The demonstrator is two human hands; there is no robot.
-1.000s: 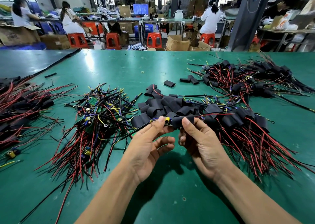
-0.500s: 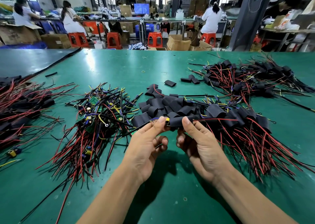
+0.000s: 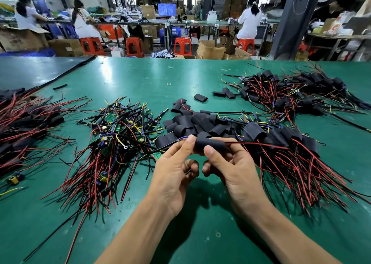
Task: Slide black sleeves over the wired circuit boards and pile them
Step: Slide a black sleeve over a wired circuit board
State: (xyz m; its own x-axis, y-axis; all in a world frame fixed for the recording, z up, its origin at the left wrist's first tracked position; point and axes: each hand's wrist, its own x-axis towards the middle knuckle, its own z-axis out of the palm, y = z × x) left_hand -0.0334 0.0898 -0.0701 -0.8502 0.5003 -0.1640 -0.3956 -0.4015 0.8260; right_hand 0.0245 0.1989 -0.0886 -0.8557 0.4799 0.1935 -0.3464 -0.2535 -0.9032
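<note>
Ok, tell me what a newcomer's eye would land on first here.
First, two bare hands at centre: the right hand pinches a black tubular sleeve, the left hand pinches the thin wires at its left end. Left of them sprawls a tangle of bare green circuit boards with red and black wires; right of them lies a pile of black-sleeved boards, all on the green table mat.

Left grip (image 3: 172, 175) and right grip (image 3: 234, 171) raised side by side, palms turned inward; thumbs and forefingers pinch one black sleeve (image 3: 212, 142); remaining fingers curled beneath.
</note>
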